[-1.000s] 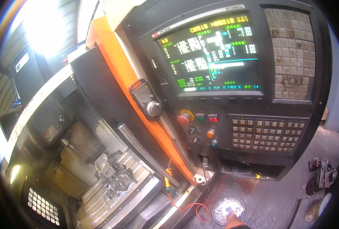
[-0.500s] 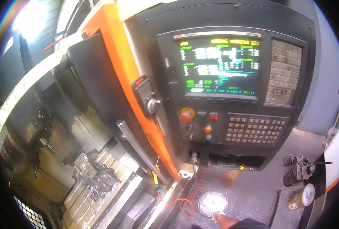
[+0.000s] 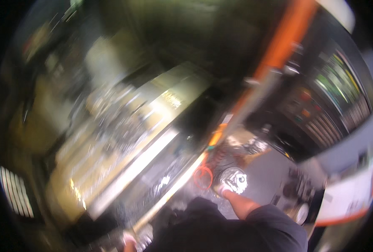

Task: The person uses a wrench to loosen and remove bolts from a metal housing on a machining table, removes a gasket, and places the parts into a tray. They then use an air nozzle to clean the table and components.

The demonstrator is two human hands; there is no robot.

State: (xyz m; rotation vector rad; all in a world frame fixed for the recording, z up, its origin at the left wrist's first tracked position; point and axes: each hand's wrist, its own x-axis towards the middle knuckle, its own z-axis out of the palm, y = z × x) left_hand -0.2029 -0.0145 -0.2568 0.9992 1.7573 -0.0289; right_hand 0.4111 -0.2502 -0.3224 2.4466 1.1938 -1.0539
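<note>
My right hand (image 3: pixel 222 190), in what looks like a pale glove, is at the rim of a round, shiny container (image 3: pixel 235 179) standing low by the machine. Its fingers are smeared, so any hold cannot be made out. Down at the lower edge, my left hand (image 3: pixel 129 240) is beside the long pale front edge (image 3: pixel 169 197) of the machine opening, also blurred. Left of that edge is the slotted machine table (image 3: pixel 85 172), with a blurred clamped fixture (image 3: pixel 123 122) and metal chips on it.
A yellow-orange tool (image 3: pixel 216 136) hangs by the orange door post (image 3: pixel 285 35), near a red coiled hose (image 3: pixel 203 177). The control panel (image 3: pixel 316 101) with its lit screen (image 3: pixel 340 80) stands at right. Dark metal parts (image 3: pixel 297 185) lie on the right of the floor.
My view has swung left and down toward the machine's inside, so the panel is now far right. More of my right arm shows, and my left hand has come into view.
</note>
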